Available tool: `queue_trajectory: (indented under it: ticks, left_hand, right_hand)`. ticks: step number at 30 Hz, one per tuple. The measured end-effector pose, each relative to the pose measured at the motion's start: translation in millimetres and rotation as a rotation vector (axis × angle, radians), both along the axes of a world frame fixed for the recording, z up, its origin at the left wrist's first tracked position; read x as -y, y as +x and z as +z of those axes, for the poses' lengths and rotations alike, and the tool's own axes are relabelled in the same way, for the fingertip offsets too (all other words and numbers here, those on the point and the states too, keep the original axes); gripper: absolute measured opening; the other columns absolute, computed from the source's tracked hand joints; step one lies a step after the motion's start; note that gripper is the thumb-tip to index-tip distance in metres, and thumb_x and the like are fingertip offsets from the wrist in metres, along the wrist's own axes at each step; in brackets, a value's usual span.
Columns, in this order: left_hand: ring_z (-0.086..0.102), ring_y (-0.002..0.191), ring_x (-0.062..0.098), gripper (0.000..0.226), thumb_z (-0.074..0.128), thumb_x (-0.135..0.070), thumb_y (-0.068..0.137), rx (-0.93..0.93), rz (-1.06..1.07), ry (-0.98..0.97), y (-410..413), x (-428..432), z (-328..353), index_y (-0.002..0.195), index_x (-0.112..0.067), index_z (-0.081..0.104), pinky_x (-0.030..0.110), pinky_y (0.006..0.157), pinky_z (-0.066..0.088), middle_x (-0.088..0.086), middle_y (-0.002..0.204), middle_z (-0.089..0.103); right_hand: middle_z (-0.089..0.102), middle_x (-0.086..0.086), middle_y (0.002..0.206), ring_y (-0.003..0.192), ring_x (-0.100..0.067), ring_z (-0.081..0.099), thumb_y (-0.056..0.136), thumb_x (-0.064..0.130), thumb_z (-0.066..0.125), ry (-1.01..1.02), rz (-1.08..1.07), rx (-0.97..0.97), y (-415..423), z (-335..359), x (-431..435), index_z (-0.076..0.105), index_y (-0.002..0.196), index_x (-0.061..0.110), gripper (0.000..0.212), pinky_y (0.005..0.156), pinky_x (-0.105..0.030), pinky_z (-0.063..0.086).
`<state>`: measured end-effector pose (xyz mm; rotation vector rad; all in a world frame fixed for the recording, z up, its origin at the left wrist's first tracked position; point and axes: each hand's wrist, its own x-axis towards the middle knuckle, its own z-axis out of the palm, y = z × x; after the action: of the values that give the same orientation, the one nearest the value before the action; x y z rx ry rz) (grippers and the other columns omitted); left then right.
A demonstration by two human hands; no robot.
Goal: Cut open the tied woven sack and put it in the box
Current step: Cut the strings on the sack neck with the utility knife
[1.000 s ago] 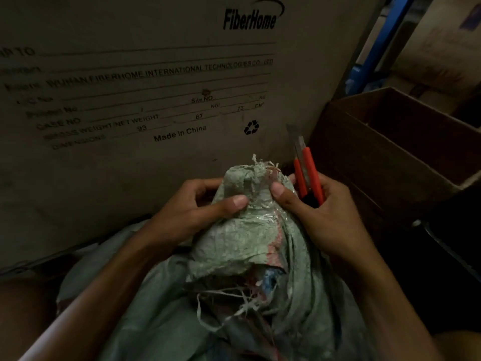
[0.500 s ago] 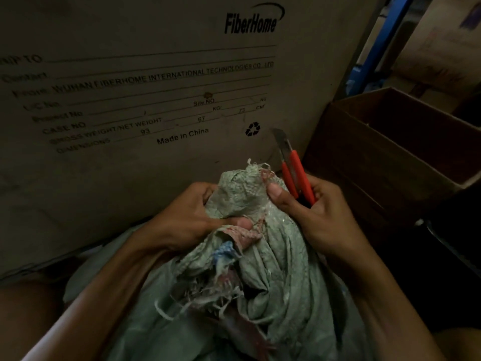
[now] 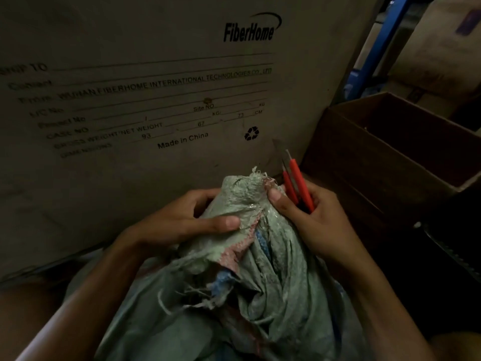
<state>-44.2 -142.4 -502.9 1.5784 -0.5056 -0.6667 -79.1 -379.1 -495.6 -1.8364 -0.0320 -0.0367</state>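
Note:
A pale green woven sack [image 3: 273,287] with frayed pink and blue strands lies bunched in front of me. Its gathered neck [image 3: 244,188] stands upright between my hands. My left hand [image 3: 187,217] grips the neck from the left, thumb pressed across the cloth. My right hand [image 3: 320,220] pinches the neck's right side with the thumb and also holds a red utility knife [image 3: 296,178], blade pointing up and away from the sack. An open brown cardboard box [image 3: 364,162] stands to the right.
A large printed carton [image 3: 130,87] forms a wall straight ahead, close behind the sack. Blue metal shelving [image 3: 374,48] and more cartons [image 3: 442,48] rise at the upper right. A dark object [image 3: 453,256] lies low on the right.
My left hand has shifted its grip on the neck, and the sack's folds have been turned. The knife stays upright in my right hand.

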Motion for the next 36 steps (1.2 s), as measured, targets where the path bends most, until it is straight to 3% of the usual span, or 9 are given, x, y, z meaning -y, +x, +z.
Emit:
queue_trajectory:
  ticks: [4,11,15,20,24,26,28,31,36]
  left_hand:
    - [0.078,0.093,0.005,0.042,0.073,-0.075,0.066,0.094,0.21,-0.051,-5.5,17.7,-6.4,0.098,-0.049,0.076,0.012,0.07,0.058,-0.015,0.105,0.08]
    - [0.069,0.067,-0.006,0.018,0.065,-0.044,0.089,0.311,0.331,-0.034,-6.2,27.3,-12.6,0.084,-0.034,0.079,0.009,0.058,0.049,-0.015,0.073,0.076]
    - [0.069,0.08,0.009,0.01,0.068,-0.028,0.096,0.388,0.084,-0.001,-2.3,11.9,-2.1,0.096,-0.026,0.078,0.03,0.064,0.054,0.005,0.084,0.076]
    - [0.06,0.07,-0.002,0.046,0.078,-0.07,0.065,0.316,-0.093,0.047,-2.9,-13.1,14.2,0.076,-0.025,0.071,0.001,0.062,0.046,-0.003,0.075,0.061]
    - [0.06,0.061,-0.004,0.031,0.077,-0.052,0.081,0.264,-0.114,0.15,2.5,-11.7,5.5,0.067,-0.025,0.071,0.002,0.057,0.044,-0.017,0.064,0.063]
    - [0.072,0.079,-0.006,0.007,0.073,-0.042,0.09,0.229,-0.076,0.193,6.0,-11.5,-1.0,0.087,-0.041,0.078,0.007,0.069,0.052,-0.02,0.086,0.077]
    - [0.071,0.11,0.001,0.042,0.07,-0.065,0.082,0.211,-0.014,0.223,12.8,-18.6,-6.3,0.12,-0.048,0.069,0.017,0.087,0.056,-0.018,0.121,0.074]
    - [0.064,0.115,-0.01,0.065,0.066,-0.089,0.058,0.17,-0.07,0.287,14.1,-20.5,-5.4,0.12,-0.074,0.051,0.009,0.085,0.054,-0.038,0.127,0.063]
    - [0.067,0.115,-0.006,0.084,0.099,-0.043,0.053,0.286,-0.008,0.412,9.3,-7.3,-19.5,0.127,-0.049,0.058,0.026,0.102,0.055,-0.026,0.126,0.069]
  right_hand:
    - [0.071,-0.017,0.094,0.087,-0.033,0.07,0.09,0.053,0.068,-0.122,-0.032,0.116,-2.5,-1.1,-9.4,0.071,0.104,0.017,0.039,0.078,-0.051,0.059]
    - [0.08,0.009,0.103,0.099,-0.005,0.074,0.091,0.039,0.073,-0.099,0.027,0.119,-3.7,3.0,-10.1,0.076,0.111,0.025,0.025,0.089,-0.039,0.061]
    - [0.081,0.003,0.096,0.092,-0.011,0.077,0.092,0.032,0.071,-0.045,0.24,0.031,-8.1,11.7,6.1,0.079,0.1,0.02,0.016,0.075,-0.024,0.059]
    - [0.052,-0.057,0.097,0.085,-0.072,0.052,0.089,0.039,0.071,0.021,0.384,-0.081,-8.7,21.5,21.6,0.053,0.098,-0.027,0.069,0.075,-0.045,0.036]
    - [0.07,-0.028,0.099,0.091,-0.043,0.068,0.088,0.045,0.071,-0.004,0.344,-0.136,-4.6,13.9,23.8,0.063,0.101,-0.015,0.062,0.085,-0.045,0.048]
    - [0.067,-0.039,0.106,0.094,-0.054,0.067,0.086,0.052,0.071,-0.056,0.264,-0.155,-3.7,6.1,21.2,0.064,0.106,-0.011,0.066,0.09,-0.059,0.055]
    - [0.072,-0.029,0.094,0.085,-0.043,0.071,0.083,0.054,0.069,-0.095,0.158,-0.114,-1.1,0.5,15.6,0.073,0.097,0.008,0.048,0.074,-0.037,0.06]
    - [0.07,-0.008,0.072,0.064,-0.017,0.069,0.088,0.05,0.068,-0.128,0.034,-0.015,-0.6,-1.7,3.2,0.075,0.088,0.025,0.026,0.059,-0.02,0.049]
    - [0.068,-0.025,0.083,0.069,-0.028,0.068,0.085,0.056,0.07,-0.127,0.018,0.008,3.4,-8.7,-4.1,0.069,0.1,0.003,0.055,0.063,-0.037,0.053]
